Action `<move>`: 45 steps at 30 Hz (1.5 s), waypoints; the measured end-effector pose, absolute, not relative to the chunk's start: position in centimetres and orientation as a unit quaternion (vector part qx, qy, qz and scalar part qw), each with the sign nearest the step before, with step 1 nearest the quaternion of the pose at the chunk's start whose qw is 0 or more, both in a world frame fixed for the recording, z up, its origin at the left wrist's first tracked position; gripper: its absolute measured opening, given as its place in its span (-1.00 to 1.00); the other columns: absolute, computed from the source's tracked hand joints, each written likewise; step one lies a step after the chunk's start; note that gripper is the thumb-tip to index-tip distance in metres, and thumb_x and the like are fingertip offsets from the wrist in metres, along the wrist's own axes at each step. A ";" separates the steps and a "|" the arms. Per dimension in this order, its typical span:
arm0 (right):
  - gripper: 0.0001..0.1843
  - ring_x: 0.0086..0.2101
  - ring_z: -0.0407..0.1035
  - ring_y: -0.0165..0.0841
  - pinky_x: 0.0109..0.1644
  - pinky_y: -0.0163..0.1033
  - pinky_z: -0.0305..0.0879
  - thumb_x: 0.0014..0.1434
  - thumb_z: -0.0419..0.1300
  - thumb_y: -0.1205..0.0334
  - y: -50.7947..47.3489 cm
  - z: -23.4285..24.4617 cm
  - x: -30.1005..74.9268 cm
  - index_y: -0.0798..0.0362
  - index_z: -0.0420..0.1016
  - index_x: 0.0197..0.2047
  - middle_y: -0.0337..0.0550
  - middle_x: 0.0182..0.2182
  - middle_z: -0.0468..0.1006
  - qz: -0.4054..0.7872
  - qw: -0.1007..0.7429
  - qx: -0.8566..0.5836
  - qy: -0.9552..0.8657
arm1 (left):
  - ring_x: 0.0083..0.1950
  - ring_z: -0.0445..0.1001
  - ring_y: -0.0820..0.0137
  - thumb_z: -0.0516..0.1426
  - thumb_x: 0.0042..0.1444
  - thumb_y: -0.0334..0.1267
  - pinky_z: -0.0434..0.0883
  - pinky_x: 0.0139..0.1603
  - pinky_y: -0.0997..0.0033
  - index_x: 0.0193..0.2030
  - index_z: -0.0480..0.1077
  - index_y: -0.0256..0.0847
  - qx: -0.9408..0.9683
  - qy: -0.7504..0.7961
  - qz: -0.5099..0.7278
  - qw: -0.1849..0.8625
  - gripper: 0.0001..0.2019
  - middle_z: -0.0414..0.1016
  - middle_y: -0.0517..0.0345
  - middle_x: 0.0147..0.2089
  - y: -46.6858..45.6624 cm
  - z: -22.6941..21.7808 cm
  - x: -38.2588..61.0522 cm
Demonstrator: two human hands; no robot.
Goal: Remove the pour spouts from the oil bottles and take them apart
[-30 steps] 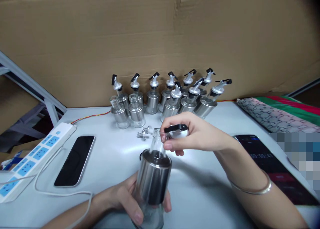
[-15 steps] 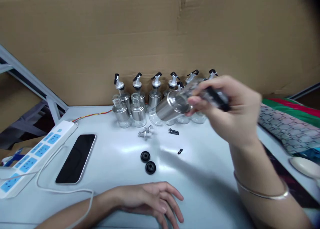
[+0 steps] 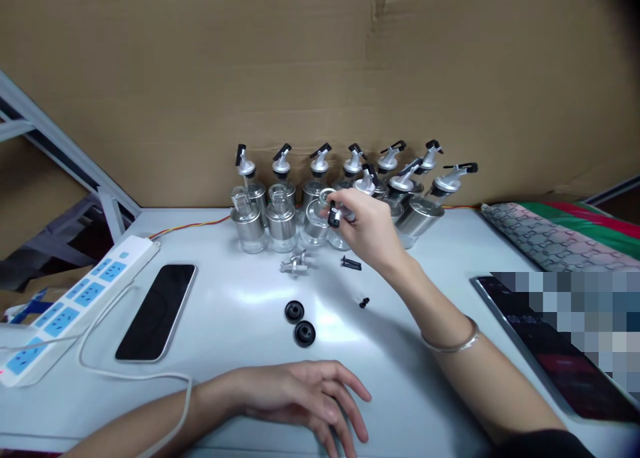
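Observation:
My right hand (image 3: pixel 370 228) pinches a small black-and-silver pourer (image 3: pixel 335 215) beside the open glass neck of a steel-sleeved bottle (image 3: pixel 315 221) in the front row. Part of that bottle and those behind it are hidden by the hand. Two more open-necked bottles, one (image 3: pixel 249 221) at the row's left end and another (image 3: pixel 281 223) next to it, stand alongside. My left hand (image 3: pixel 305 398) rests on the table with its fingers apart, holding nothing. Above it lie two black round caps (image 3: pixel 305 333). Silver spout parts (image 3: pixel 295 263), black levers (image 3: pixel 351 263) and tiny black pieces (image 3: pixel 365 303) lie between.
Several bottles with fitted pourers (image 3: pixel 320 157) line the cardboard wall (image 3: pixel 200 98). A phone (image 3: pixel 156 311) and a power strip (image 3: pixel 75 308) with a white cable lie at left. At right are another dark-screened device (image 3: pixel 540 351) and patterned fabric (image 3: pixel 510 235).
The bottle held tilted in my right hand now stands in the front row. That hand has moved left and lower, and the pourer shows at its fingertips. My left hand stays put.

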State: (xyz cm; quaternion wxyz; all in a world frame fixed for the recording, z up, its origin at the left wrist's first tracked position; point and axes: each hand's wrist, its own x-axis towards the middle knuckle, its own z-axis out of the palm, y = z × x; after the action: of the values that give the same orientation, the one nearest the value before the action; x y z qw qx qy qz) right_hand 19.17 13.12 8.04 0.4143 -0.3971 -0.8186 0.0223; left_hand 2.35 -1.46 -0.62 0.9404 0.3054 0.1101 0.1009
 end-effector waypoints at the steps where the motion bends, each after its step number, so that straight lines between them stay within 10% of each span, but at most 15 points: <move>1: -0.70 -0.38 0.35 -0.32 -0.30 -0.30 0.23 -0.04 0.00 0.50 13.2 8.0 19.1 0.05 0.42 -0.26 -0.13 -0.41 0.46 0.022 0.412 -0.402 -0.818 | -0.20 0.48 0.35 0.24 0.01 -0.22 0.31 -0.17 0.25 0.06 0.28 -0.24 0.303 0.111 0.101 0.941 -0.53 0.41 0.05 -0.12 -1.5 -0.6 2.3; 19: -0.39 -0.24 0.44 -0.21 -0.18 -0.17 0.31 -0.03 0.01 0.48 13.6 6.8 18.2 0.08 0.26 0.14 -0.01 -0.15 0.54 0.036 0.370 -0.482 -0.794 | -0.18 0.51 0.34 0.19 0.05 -0.26 0.33 -0.17 0.26 0.07 0.26 -0.26 0.284 0.123 0.101 0.946 -0.57 0.43 0.02 -0.13 -1.3 -0.4 2.4; 34: -0.97 -0.34 0.36 -0.35 -0.27 -0.28 0.26 0.19 0.10 0.27 9.9 8.5 18.2 0.03 0.31 -0.28 -0.15 -0.32 0.46 0.155 0.420 -0.407 -0.796 | -0.18 0.50 0.32 0.20 -0.01 -0.22 0.31 -0.14 0.23 0.09 0.24 -0.23 0.291 0.099 0.118 0.944 -0.51 0.42 0.02 -0.12 -1.2 -0.6 2.3; 45: -0.78 -0.48 0.28 -0.42 -0.44 -0.32 0.23 0.12 0.25 0.10 4.1 4.8 21.3 0.05 0.41 -0.43 -0.24 -0.47 0.36 0.387 0.402 -0.438 -0.705 | -0.16 0.49 0.30 0.20 0.05 -0.26 0.34 -0.17 0.20 0.12 0.20 -0.15 0.268 0.133 0.137 0.944 -0.51 0.40 0.04 -0.10 -0.4 -0.3 3.5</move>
State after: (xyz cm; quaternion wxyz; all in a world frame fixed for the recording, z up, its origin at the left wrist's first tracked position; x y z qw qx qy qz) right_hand 21.26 4.13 4.77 0.4017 -0.4384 -0.7047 0.3870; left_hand 3.54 -0.40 -0.31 0.9443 0.2685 0.1326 0.1366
